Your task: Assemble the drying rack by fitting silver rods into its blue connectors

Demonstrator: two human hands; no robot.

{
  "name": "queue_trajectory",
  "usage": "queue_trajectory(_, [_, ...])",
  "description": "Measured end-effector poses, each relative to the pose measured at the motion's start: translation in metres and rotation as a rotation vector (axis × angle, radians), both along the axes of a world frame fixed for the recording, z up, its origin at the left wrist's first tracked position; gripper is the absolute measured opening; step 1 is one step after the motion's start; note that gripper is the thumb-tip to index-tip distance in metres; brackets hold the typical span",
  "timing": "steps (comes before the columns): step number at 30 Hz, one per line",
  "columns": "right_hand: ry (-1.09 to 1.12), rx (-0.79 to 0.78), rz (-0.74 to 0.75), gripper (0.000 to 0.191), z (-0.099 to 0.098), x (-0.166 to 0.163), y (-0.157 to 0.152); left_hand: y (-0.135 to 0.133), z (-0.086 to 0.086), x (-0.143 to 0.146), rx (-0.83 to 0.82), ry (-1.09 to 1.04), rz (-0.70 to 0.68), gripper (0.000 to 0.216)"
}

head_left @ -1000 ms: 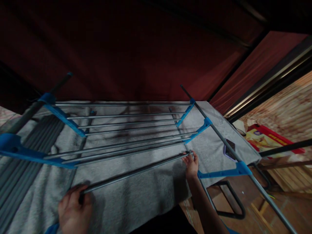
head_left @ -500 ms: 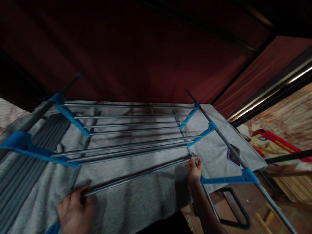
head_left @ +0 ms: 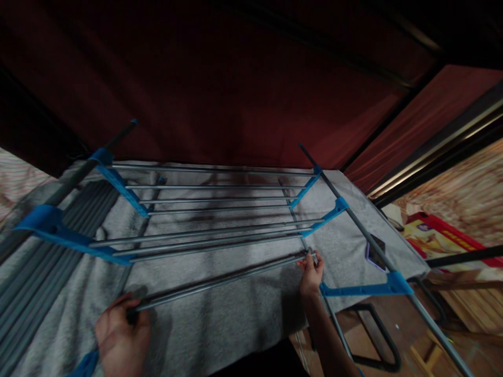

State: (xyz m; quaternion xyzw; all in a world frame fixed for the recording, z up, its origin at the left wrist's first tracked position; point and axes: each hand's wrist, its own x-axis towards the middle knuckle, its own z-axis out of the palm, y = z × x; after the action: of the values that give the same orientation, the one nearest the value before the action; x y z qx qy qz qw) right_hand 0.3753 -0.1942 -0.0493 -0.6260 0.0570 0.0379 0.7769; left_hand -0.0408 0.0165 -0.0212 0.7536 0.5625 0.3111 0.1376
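A thin grey metal rod [head_left: 220,283], seemingly doubled by a second one alongside, lies slanted across the near side of a partly built rack. My left hand [head_left: 123,332] is closed around its left end, where a dark tip shows. At the other end, my right hand [head_left: 312,272] pinches the rod beside a small fitting, with thumb and fingers together. Beyond the hands, several crossbars [head_left: 220,230] join blue plastic brackets [head_left: 66,238] on the left to matching blue brackets [head_left: 332,215] on the right. Another blue bracket [head_left: 365,289], on the right pole, stands beside my right forearm.
Several loose grey tubes [head_left: 58,251] lie at the left on a grey blanket [head_left: 236,319]. A phone [head_left: 375,252] rests by the right pole. Past the table's edge are a red and yellow box [head_left: 448,238] and a black metal frame [head_left: 377,335]. Dark red fabric hangs behind.
The view has shifted slightly, so the rack's left side appears a little further right. Both hands keep their hold on the rod's ends, which hardly moves.
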Motion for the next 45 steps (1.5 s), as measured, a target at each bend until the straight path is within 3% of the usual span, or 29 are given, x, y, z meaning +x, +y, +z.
queue_trajectory(6, [0.016, 0.060, 0.051, 0.064, -0.002, -0.001, -0.003, 0.000, 0.001, 0.000, -0.035, -0.006, -0.012, 0.020])
queue_trajectory(15, [-0.020, 0.031, 0.048, 0.066, -0.004, -0.002, -0.005, 0.000, 0.001, 0.000, -0.048, -0.046, 0.035, 0.020])
queue_trajectory(24, [-0.023, -0.015, 0.014, 0.065, -0.004, -0.002, -0.006, -0.002, 0.005, 0.003, -0.007, -0.002, 0.009, 0.035])
queue_trajectory(37, [-0.042, 0.044, 0.038, 0.063, -0.013, 0.004, -0.014, -0.006, 0.001, 0.003, -0.047, -0.018, 0.041, 0.026])
queue_trajectory(45, [-0.014, 0.074, 0.033, 0.071, -0.014, 0.009, -0.017, -0.008, -0.006, 0.002, 0.038, -0.038, 0.005, 0.024])
